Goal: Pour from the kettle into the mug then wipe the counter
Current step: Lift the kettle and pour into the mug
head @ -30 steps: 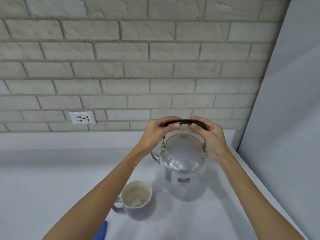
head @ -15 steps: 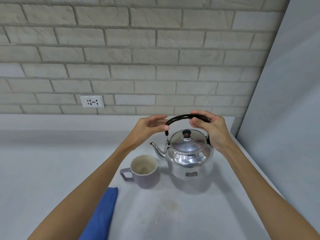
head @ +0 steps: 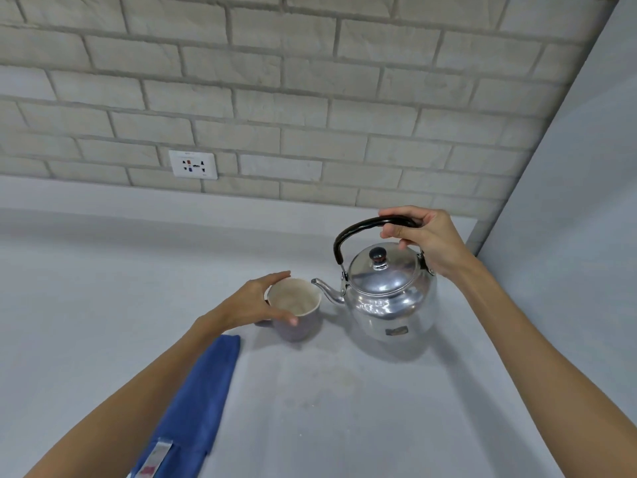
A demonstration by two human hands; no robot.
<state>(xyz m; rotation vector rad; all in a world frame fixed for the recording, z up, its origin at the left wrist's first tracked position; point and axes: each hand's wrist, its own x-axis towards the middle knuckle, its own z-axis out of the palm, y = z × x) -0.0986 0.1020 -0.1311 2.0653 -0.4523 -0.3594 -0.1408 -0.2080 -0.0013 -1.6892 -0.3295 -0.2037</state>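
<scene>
Two hands prepare: right hand [head: 425,241] grips the kettle [head: 387,294] handle, left hand [head: 253,303] cups the empty-looking mug [head: 294,310] just left; pouring unstarted, blue cloth [head: 193,405] waits nearer on the bench [head: 86,305].

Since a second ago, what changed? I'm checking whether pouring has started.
The left hand let go of the kettle handle and moved down to grip the mug. The right hand keeps holding the handle. Kettle, mug and cloth stay put on the counter.
</scene>
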